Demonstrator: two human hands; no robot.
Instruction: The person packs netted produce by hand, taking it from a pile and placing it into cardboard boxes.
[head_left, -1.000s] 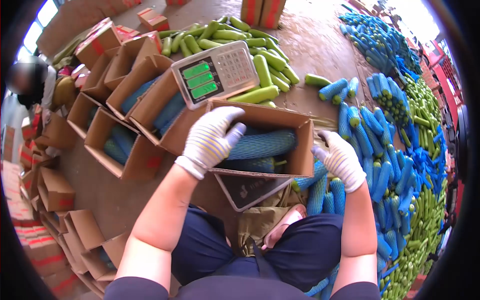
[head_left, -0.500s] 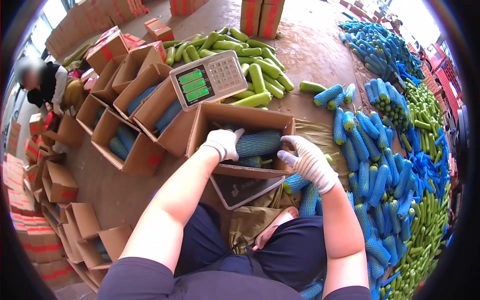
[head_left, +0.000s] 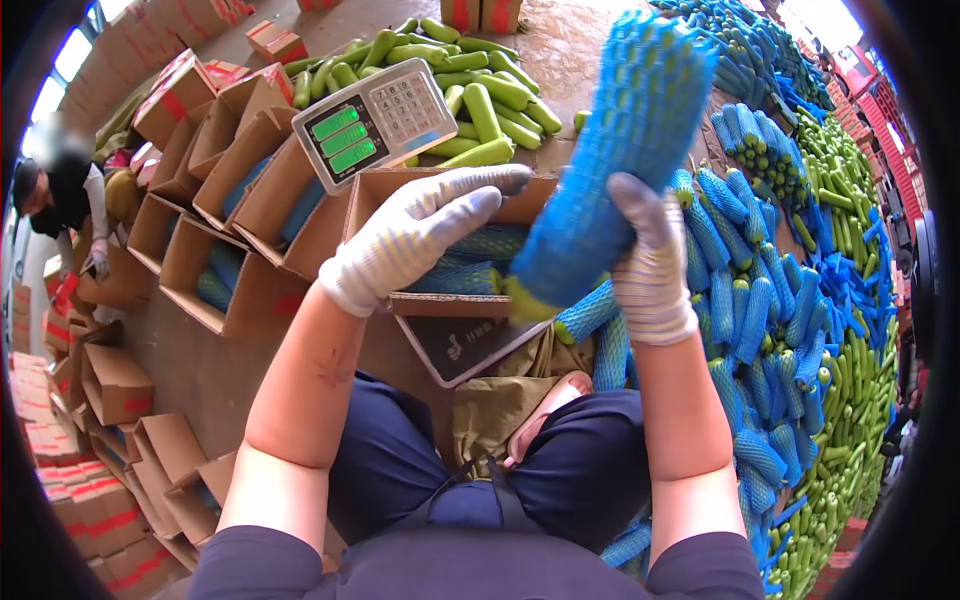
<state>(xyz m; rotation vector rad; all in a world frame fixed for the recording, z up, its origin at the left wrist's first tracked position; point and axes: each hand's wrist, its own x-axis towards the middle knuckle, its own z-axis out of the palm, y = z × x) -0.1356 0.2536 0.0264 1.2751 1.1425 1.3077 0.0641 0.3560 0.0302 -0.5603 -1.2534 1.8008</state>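
The carton (head_left: 450, 308) sits open-topped on the scale platform (head_left: 475, 345), its near wall lying over much of the plate. Behind its far left corner stands the scale display (head_left: 385, 120); open cartons (head_left: 230, 295) crowd its left side, and a heap of netted gourds (head_left: 755, 310) closes in on the right. A stretch of brown floor (head_left: 180, 365) shows between the cartons at left.

The right hand (head_left: 655, 265) has its grip clamped around a netted gourd (head_left: 620, 160), raised and tilted above the carton's right end. The left hand (head_left: 410, 235) hangs over the carton's left part, its grip slightly apart around nothing visible.

Half a second ago the left hand reached inside the carton and the right hand, fingers spread, was at its right edge; now the gourd is up in the right hand and the left hand is raised.

The raised gourd hides the right hand's fingers and the carton's right end. Its lower tip is blurred, the display's digits are hard to read, and the heap runs into the lens's dark border.
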